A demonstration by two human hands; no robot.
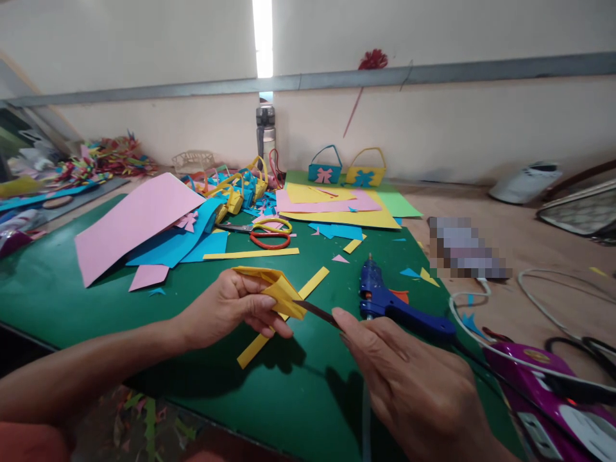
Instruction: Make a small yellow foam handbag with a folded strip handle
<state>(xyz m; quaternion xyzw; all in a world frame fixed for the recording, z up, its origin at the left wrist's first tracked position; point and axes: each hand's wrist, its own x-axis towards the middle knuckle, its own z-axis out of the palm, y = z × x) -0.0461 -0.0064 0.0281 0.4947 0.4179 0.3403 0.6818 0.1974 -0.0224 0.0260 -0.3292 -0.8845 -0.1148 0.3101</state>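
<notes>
My left hand [240,301] pinches a folded yellow paper piece [283,292], shaped like a small flat bag, above the green mat. From the right, my right hand [404,372] grips a thin, dark pointed blade [317,313]; its handle is hidden by my fingers. The blade's tip meets the right side of the folded yellow paper. Under that paper a yellow paper strip [315,282] lies slantwise on the mat. Another yellow strip [250,254] rests farther back, in front of the scissors [272,233] with red and yellow handles.
A blue glue gun [409,311] lies right of my hands on the green mat [192,378]. Behind are pink sheets [139,224], small paper bags [325,172] and a bottle [266,135]. A phone [466,247], white cable [455,308] and purple power strip [534,378] sit rightward.
</notes>
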